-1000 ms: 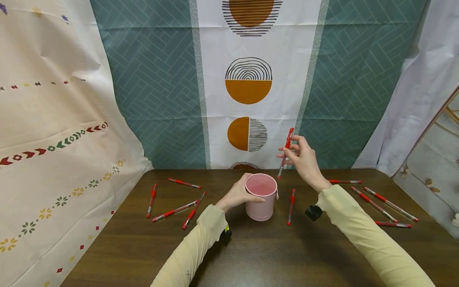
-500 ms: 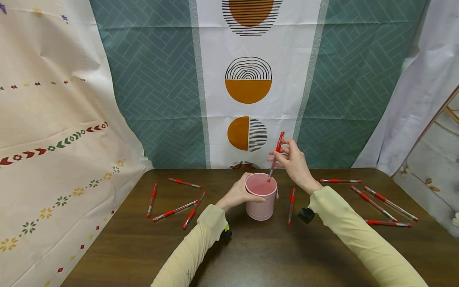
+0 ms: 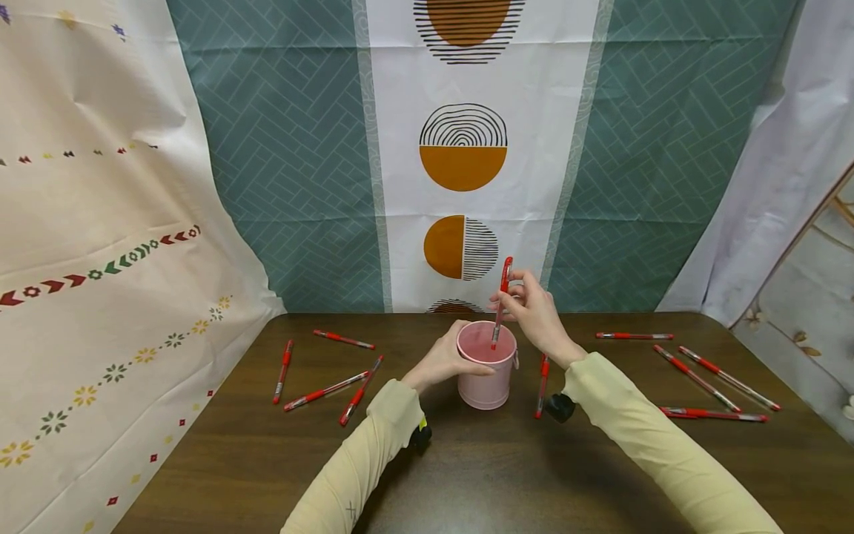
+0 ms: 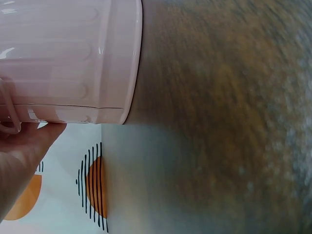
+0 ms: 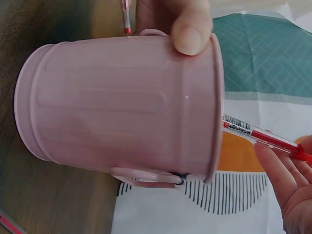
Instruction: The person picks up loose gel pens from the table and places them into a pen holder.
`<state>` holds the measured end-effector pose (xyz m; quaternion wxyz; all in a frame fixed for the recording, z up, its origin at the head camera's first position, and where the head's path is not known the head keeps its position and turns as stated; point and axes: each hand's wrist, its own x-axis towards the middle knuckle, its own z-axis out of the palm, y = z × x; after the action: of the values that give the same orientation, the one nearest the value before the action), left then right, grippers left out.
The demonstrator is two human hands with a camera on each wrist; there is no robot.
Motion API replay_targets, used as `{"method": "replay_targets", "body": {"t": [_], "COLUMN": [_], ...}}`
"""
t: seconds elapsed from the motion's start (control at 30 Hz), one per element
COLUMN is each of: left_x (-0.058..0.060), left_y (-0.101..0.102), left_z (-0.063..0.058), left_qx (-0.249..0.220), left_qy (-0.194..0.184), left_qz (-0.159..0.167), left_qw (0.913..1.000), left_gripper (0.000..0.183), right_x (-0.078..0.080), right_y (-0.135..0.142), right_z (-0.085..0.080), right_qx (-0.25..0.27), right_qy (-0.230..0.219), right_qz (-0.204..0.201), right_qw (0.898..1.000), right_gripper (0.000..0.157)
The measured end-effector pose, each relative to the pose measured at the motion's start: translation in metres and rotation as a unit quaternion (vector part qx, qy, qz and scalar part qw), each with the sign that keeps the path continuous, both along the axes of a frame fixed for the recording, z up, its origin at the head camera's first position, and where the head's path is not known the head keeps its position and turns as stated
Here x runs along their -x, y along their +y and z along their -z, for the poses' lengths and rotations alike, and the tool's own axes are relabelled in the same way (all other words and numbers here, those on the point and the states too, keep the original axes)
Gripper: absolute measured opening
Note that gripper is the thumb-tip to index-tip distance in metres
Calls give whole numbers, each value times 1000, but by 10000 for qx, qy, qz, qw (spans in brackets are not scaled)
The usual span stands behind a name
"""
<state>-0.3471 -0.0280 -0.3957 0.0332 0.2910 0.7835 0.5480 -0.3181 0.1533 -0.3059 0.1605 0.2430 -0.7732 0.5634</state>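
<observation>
A pink metal bucket with small side handles stands upright on the brown table. My left hand grips it near the rim from the left, thumb across the front and fingers behind. Above the opening, my right hand pinches a red pen, held steeply with its lower end inside the mouth. In the right wrist view the clear barrel of the pen passes behind the rim of the bucket, and its end is hidden. Just right of the bucket, another red pen lies on the table.
On the left of the table lie several red pens, including one near the edge and two crossing. More pens lie at the right, such as a far one. A patterned curtain hangs behind the table.
My right hand has moved left and down with the pen, from beside the bucket to over it, and the pen's lower end has entered the mouth. The left hand has stayed on the bucket.
</observation>
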Motion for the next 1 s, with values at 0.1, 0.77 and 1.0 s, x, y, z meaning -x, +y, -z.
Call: {"method": "replay_targets", "body": {"t": [0.1, 0.77, 1.0], "left_x": [-1, -23, -22], "left_y": [0, -4, -4], "left_z": [-1, -29, -28], "left_qx": [-61, -153, -156], "left_qy": [-50, -265, -264], "left_qz": [26, 360, 391], "left_qw": [10000, 9989, 9988], "left_gripper": [75, 75, 76], "right_x": [6, 11, 10], "right_y": [0, -7, -7], "right_z": [8, 27, 28], "right_qx": [-160, -224, -396], "right_qy": [85, -36, 54], "right_qz": [83, -57, 55], "right_qw": [9998, 9997, 9992], "right_gripper": [30, 50, 75]}}
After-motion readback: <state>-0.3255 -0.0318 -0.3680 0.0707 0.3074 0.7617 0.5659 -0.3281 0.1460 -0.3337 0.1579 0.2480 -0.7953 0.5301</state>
